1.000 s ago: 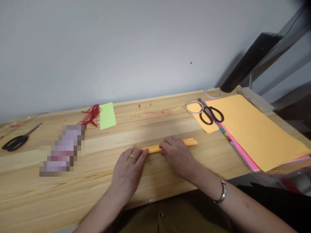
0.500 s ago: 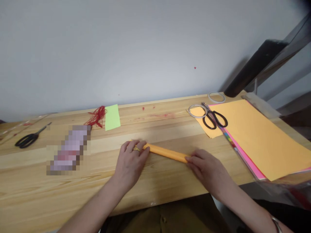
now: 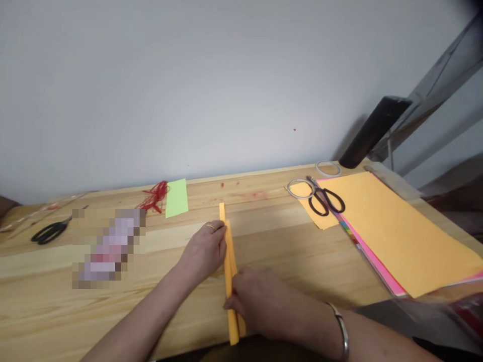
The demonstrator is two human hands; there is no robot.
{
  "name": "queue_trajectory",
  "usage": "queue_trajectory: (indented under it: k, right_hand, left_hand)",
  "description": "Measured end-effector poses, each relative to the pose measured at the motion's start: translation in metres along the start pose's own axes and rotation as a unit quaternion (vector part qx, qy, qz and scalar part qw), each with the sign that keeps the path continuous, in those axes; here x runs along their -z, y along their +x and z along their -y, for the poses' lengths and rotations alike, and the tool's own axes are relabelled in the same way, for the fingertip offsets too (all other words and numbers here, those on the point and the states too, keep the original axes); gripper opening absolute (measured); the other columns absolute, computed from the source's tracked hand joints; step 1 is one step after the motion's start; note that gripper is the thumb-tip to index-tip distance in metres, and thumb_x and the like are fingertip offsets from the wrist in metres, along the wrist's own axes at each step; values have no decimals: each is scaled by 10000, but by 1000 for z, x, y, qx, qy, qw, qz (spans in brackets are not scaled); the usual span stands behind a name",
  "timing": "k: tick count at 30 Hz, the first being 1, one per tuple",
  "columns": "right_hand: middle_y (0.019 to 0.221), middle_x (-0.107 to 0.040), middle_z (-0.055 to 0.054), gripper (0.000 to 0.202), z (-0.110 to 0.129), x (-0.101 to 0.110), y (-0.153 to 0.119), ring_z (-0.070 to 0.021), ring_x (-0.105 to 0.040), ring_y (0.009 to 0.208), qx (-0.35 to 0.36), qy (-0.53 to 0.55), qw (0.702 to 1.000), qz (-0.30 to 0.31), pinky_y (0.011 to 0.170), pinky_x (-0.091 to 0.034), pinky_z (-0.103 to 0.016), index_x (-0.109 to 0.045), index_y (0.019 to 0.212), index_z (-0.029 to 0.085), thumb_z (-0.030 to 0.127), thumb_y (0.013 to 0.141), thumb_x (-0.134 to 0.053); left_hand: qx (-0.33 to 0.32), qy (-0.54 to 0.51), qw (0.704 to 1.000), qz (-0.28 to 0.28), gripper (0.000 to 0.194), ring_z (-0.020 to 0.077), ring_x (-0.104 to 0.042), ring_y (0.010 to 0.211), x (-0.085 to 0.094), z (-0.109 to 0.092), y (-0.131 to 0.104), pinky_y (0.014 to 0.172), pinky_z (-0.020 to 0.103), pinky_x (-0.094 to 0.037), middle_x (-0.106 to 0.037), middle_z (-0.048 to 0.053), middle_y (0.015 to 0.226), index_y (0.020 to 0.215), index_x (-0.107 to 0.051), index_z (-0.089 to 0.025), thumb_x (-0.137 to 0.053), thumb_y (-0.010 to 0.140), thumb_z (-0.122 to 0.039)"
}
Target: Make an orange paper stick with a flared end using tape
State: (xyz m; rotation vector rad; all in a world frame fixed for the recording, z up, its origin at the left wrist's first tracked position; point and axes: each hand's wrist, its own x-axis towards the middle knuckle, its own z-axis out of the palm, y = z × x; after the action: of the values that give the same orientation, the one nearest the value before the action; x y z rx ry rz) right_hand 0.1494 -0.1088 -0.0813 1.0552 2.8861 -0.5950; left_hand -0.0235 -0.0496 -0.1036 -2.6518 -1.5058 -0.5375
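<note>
A narrow folded strip of orange paper (image 3: 228,261) points away from me at the front middle of the table, with lengthwise folds showing. My left hand (image 3: 206,247), with a ring on one finger, grips the strip's left side toward its far end. Near the closer end, my right hand (image 3: 258,301) pinches the strip between thumb and fingers from the right. The strip's near end reaches the table's front edge. Parts of the folded layers are hidden under my fingers.
Orange and pink paper sheets (image 3: 407,231) lie at right, beside black-handled scissors (image 3: 327,201) and tape rolls (image 3: 301,189). A green paper piece (image 3: 176,198), red strings (image 3: 154,197), a blurred-out item (image 3: 113,246) and other scissors (image 3: 51,232) lie left. A black cylinder (image 3: 373,133) leans at the back right.
The orange strip has turned from lying crosswise to pointing away from me. My right hand has moved left and closer to my body; my left hand keeps its hold.
</note>
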Motion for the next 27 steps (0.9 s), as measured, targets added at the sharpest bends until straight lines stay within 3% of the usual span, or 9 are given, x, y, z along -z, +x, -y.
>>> queue_trajectory:
  k: [3,4,5,8,11,14,20,23,27]
  right_hand:
    - [754,-639,-55,192,-40,22,1,-167,-572,665,-59,-56,995,-57,587,-384,-259,-655,793,168,191,864,-479]
    - [786,-640,-68,176,-56,34,0,-171,-566,701,-130,-93,984,-78,618,-387,-262,-654,789,155,135,837,-486]
    - [813,-641,-86,181,-72,45,-1,-182,-562,739,-216,-128,964,-91,645,-389,-268,-654,787,140,81,806,-484]
    - [978,-611,-192,267,-116,74,-5,-256,-519,930,-329,-194,911,-158,786,-368,-335,-640,932,55,10,796,-415]
    - [983,-611,-204,239,-144,80,-6,-273,-487,983,-355,-214,893,-178,875,-326,-356,-648,935,36,88,834,-438]
    - [942,-625,-201,230,-159,70,-3,-273,-496,956,-355,-207,893,-181,872,-319,-360,-666,869,45,144,845,-460]
    - [927,-606,-206,230,-157,63,1,-281,-491,927,-345,-201,895,-198,833,-320,-385,-648,868,41,118,846,-432]
    - [940,-572,-201,247,-131,70,1,-260,-492,871,-298,-202,905,-226,776,-336,-369,-609,907,41,65,851,-370]
    - [917,-553,-121,211,-83,71,2,-179,-479,712,-168,-131,938,-275,619,-328,-291,-545,928,105,63,864,-349]
  left_hand:
    - [-7,-24,1000,15,246,242,-601,970,2,4,-5,859,383,-505,-627,137,1058,998,-625,-135,-423,859,-157]
    - [-17,-38,999,34,262,239,-594,996,3,7,-7,874,382,-501,-616,133,1091,1046,-611,-143,-428,859,-159]
    - [-26,-55,997,50,292,235,-585,1028,5,12,-8,891,376,-497,-600,130,1136,1104,-589,-152,-431,858,-154]
    - [-49,-81,993,71,372,234,-562,1092,9,25,-11,902,374,-500,-564,113,1225,1222,-523,-197,-460,856,-172]
    - [-81,-73,992,68,336,253,-524,1159,12,32,-8,932,401,-486,-585,100,1208,1183,-554,-212,-496,853,-188]
    - [-94,-49,994,35,259,269,-484,1213,11,28,-3,949,426,-476,-623,107,1143,1102,-598,-191,-517,857,-218]
    - [-46,38,998,18,169,237,-605,962,7,1,-2,886,406,-494,-650,120,994,968,-631,-136,-570,831,-216]
    - [-22,87,996,22,167,242,-615,895,9,-19,-11,831,423,-490,-655,112,922,953,-628,-122,-556,843,-225]
    - [6,159,987,4,131,243,-611,784,12,-48,-27,728,402,-481,-644,101,801,854,-642,-113,-549,840,-204]
